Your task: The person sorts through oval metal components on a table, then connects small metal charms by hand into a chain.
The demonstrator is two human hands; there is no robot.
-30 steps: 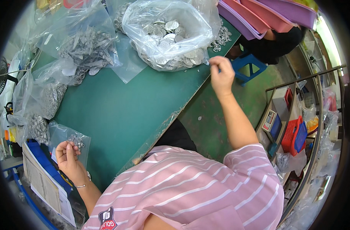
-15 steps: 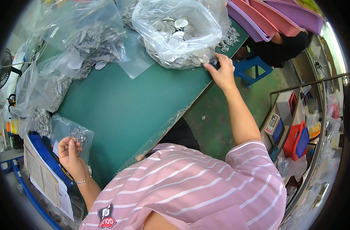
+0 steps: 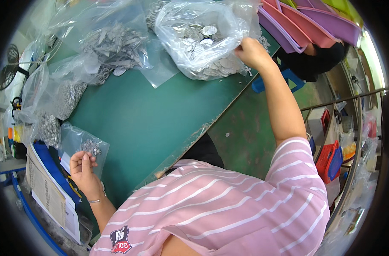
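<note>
Bag of discs [image 3: 172, 52], far side of the bench [image 3: 139, 115]: your right hand [image 3: 255, 53] seems mid-reach beside it, calling for a light touch.
Your right grip looks narrow, its hold unclear, higher along the bag than half a second ago; your left hand [image 3: 84, 171] stays curled by the small bag [image 3: 71, 135], its hold unclear.

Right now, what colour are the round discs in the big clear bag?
Silvery grey; the discs show best in the head view.

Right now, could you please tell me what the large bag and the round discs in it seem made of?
Large bag: probably thin, glossy plastic film, being see-through and creased with highlights. Round discs: likely shiny silvery metal, given their bright glints, though coated plastic remains possible.
</note>
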